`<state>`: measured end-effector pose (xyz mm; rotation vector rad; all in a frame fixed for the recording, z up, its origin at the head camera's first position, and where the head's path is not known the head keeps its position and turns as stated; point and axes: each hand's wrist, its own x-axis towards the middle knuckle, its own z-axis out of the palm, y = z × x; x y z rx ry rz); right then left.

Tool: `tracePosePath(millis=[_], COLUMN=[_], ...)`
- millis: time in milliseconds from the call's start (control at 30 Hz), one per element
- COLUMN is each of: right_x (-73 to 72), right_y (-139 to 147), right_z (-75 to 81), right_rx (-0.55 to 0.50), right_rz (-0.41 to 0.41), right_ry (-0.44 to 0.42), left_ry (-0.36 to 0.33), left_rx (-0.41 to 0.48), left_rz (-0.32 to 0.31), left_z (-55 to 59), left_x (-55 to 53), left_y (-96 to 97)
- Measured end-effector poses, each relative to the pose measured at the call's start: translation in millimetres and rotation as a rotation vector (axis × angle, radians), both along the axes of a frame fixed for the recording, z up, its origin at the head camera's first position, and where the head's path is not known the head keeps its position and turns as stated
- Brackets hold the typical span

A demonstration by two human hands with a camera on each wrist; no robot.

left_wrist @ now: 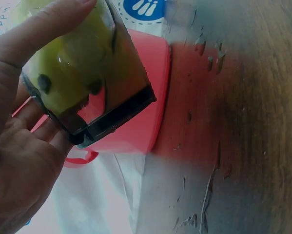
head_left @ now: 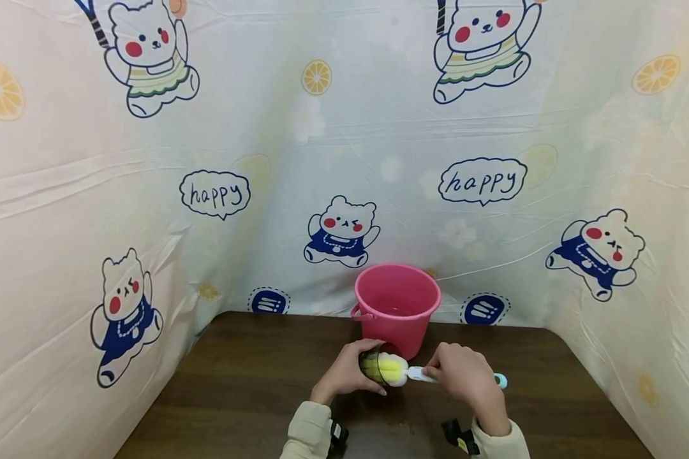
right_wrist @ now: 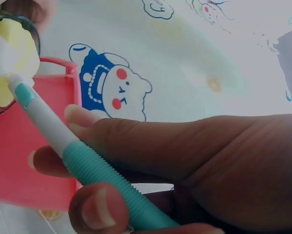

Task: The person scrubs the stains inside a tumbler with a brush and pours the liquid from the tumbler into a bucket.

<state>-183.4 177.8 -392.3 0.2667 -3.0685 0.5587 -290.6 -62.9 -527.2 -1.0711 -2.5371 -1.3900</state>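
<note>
My left hand [head_left: 350,371] grips a dark see-through cup [head_left: 370,368], tipped on its side with its mouth toward the right. In the left wrist view, the cup [left_wrist: 119,109] shows a dark thick base and yellow sponge pressed inside. The sponge brush [head_left: 393,370] has a yellow and white head partly in the cup. Around its white and teal handle [right_wrist: 94,168] curl the fingers of my right hand [head_left: 465,376]. The handle's teal end sticks out past that hand.
A pink bucket [head_left: 399,306] stands just behind the cup, near the table's back edge. Water drops [left_wrist: 210,63] lie on the brown wooden table [head_left: 252,376]. A patterned cloth [head_left: 344,140] hangs behind and at both sides.
</note>
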Motion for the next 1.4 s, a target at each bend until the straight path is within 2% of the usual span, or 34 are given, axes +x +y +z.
tracePosePath(millis=[300, 633, 833, 1100, 1400], right_x=[-1.8, -10.0, -10.8, -5.8, -8.4], right_y=[4, 12, 9, -1, -3], right_z=[0.5, -7.5, -9.6, -7.3, -8.9], right_rx=[-0.027, -0.038, -0.029, 0.007, -0.013], right_rz=[-0.042, -0.066, -0.057, 0.013, -0.015], right_ry=[0.023, -0.041, -0.07, -0.026, 0.025], left_ry=[-0.02, -0.063, -0.041, -0.004, -0.03], left_rx=[-0.014, 0.011, 0.021, -0.002, -0.006], left_rz=[-0.001, -0.017, -0.009, -0.004, -0.018], left_z=[1.4, 2.7, 4.4, 3.2, 4.0], left_x=[2.2, 0.1, 0.4, 1.6, 3.4], left_y=[0.9, -3.9, -4.6, -2.0, 1.9])
